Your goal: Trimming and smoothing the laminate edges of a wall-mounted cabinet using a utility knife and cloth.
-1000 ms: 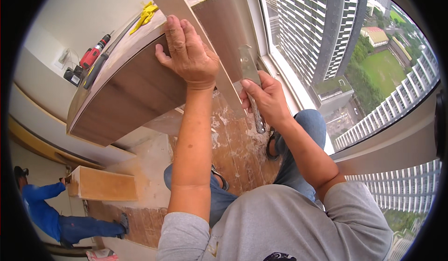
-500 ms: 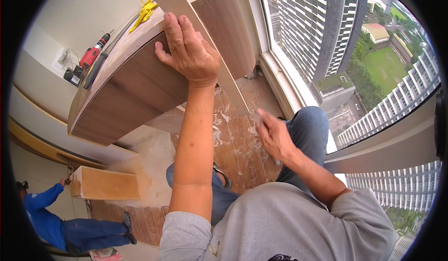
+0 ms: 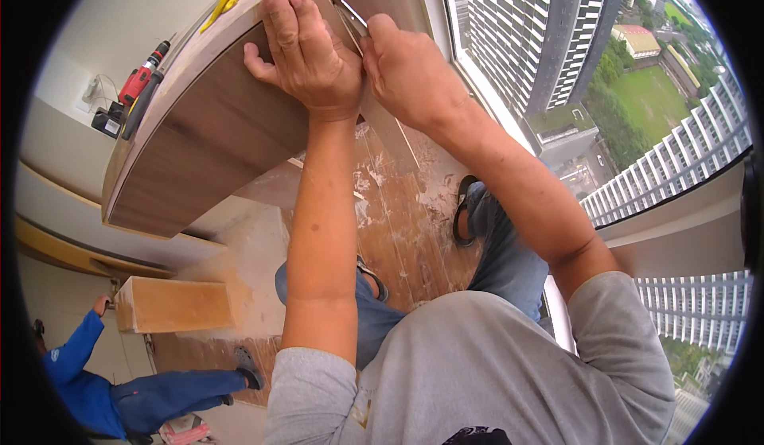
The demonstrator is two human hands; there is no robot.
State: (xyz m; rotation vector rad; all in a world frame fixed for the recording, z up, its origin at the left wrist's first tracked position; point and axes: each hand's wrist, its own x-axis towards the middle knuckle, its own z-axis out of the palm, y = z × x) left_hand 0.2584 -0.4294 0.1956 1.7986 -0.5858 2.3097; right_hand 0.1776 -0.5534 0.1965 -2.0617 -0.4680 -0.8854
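My left hand (image 3: 312,63) lies with its fingers stretched out against the curved wood-grain cabinet (image 3: 215,143) and a long, pale, flat strip (image 3: 395,139). Just right of it, my right hand (image 3: 410,71) is closed around a slim silver utility knife (image 3: 348,14). The knife's tip points up and left, right at the strip's face. Most of its handle is hidden in my fist.
A red cordless drill (image 3: 143,73), a dark-handled tool (image 3: 142,104) and a yellow cloth-like item (image 3: 228,1) rest along the cabinet top. A large window (image 3: 509,119) stands at right. At lower left a person in blue (image 3: 87,381) touches a wooden box (image 3: 177,304).
My right hand has risen from beside my knee to the strip, bringing the knife next to my left hand. My right leg has shifted, and the view has moved slightly.
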